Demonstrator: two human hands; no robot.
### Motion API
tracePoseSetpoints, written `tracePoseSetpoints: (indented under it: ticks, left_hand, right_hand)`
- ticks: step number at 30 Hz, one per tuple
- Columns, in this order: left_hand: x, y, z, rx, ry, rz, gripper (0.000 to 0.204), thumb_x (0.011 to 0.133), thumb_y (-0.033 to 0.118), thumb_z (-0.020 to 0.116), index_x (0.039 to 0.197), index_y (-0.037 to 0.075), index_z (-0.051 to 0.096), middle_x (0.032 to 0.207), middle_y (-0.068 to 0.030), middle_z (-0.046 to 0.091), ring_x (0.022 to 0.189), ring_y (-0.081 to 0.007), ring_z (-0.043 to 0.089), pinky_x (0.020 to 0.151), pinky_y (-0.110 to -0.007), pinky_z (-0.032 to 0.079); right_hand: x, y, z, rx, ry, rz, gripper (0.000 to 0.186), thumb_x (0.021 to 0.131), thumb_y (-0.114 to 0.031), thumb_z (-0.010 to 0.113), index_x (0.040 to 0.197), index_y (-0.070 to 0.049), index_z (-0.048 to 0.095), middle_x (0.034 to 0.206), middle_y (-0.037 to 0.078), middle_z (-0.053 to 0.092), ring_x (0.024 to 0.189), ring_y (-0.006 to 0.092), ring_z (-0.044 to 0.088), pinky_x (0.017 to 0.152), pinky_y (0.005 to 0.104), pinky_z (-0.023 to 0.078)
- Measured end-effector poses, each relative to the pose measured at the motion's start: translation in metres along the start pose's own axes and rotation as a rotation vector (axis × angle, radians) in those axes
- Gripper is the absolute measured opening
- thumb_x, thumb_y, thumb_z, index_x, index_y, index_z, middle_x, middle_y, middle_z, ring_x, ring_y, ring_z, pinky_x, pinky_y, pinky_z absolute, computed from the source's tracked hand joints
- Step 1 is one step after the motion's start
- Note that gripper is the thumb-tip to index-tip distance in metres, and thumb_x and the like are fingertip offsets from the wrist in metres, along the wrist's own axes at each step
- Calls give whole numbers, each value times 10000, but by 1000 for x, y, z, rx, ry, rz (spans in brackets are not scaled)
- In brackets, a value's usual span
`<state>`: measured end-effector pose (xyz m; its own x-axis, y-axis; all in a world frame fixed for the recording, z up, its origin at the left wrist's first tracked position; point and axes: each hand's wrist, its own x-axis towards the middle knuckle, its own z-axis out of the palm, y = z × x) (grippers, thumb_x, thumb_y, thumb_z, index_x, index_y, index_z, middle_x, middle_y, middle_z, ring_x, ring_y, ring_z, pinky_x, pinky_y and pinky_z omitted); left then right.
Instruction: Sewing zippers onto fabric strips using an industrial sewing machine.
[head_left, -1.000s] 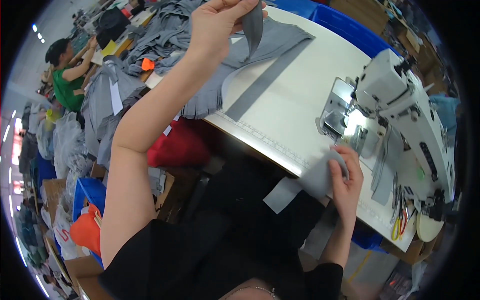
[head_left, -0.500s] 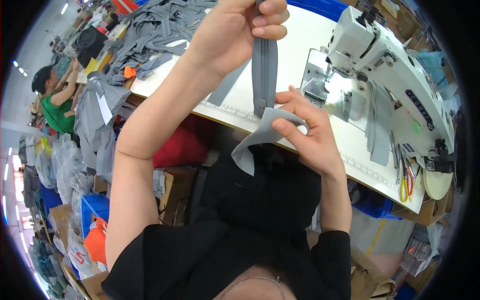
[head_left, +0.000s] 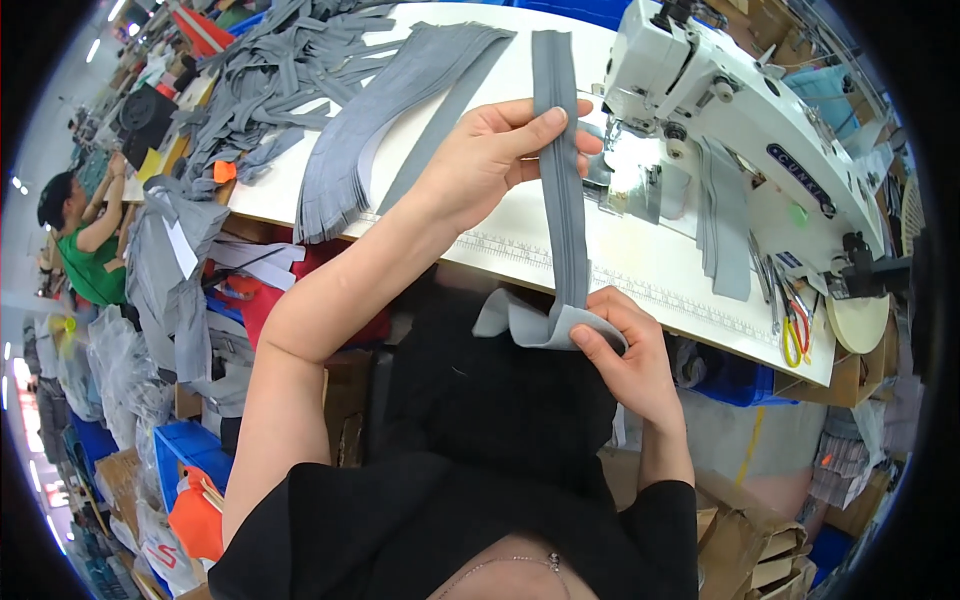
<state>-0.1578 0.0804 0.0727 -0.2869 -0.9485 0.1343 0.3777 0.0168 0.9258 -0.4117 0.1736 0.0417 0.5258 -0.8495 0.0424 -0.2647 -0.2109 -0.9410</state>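
Note:
A long grey zipper (head_left: pixel 566 215) runs up and down in front of me over the table edge. My left hand (head_left: pixel 510 150) grips it in its upper part, thumb on top and fingers behind. Lower down, my right hand (head_left: pixel 630 350) pinches the zipper's near end together with a light grey fabric piece (head_left: pixel 540 325), which curls off to the left. Beside my left forearm lies a fanned stack of grey strips (head_left: pixel 385 120), with a single grey strip (head_left: pixel 445 120) along its right side. The white sewing machine (head_left: pixel 740 110) stands just right of the zipper.
A heap of grey strips (head_left: pixel 270 90) covers the table's far left. Several grey fabric pieces (head_left: pixel 722 220) lie under the machine arm. Yellow-handled scissors (head_left: pixel 791 342) and other tools lie at the right edge. A person in green (head_left: pixel 90 255) works farther left.
My left hand has come down and nearer along the zipper, whose far end now shows above it. My right hand has lowered toward me with the fabric piece. The fanned stack has come into sight.

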Motion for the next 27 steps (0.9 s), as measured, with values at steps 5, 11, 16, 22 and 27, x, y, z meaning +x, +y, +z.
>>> tracePoseSetpoints:
  ticks: [5,11,16,22,27]
  left_hand:
    - [-1,-6,2,-8,93,-15,413,1078,285,583,1390,16,614,1164,-92,743,1044,-192,715,997,-391,557]
    - [-10,1,-8,-69,-224,112,434,1078,356,573,1383,51,621,1179,-87,704,1271,-302,623,1056,-466,530]
    - [-25,2,-12,-168,-620,64,728,1039,670,404,1125,26,731,1105,-181,695,1122,-321,668,920,-413,587]
    - [-53,-53,30,439,-453,-632,711,1092,587,394,1057,-31,744,985,-113,743,912,-173,701,791,-312,574]
    - [-53,-80,33,26,-222,-596,391,1012,440,683,950,60,752,771,8,669,692,-60,610,606,-195,502]
  right_hand:
    - [-11,11,-9,68,75,7,142,962,-105,709,951,32,671,978,79,633,867,179,598,789,277,468]
    - [-16,13,-3,-238,326,-172,88,908,-37,730,937,25,674,1006,108,662,863,238,642,772,320,510]
    - [-19,7,-4,-749,502,-814,166,718,37,730,873,10,679,1082,100,730,934,273,688,791,409,558]
    - [-28,-5,11,-892,434,-1037,151,725,-55,745,874,-34,731,1101,65,735,982,232,682,834,368,539]
    - [-34,-7,23,-904,326,-1058,175,770,-91,735,932,-26,748,1075,46,728,979,195,682,843,351,533]
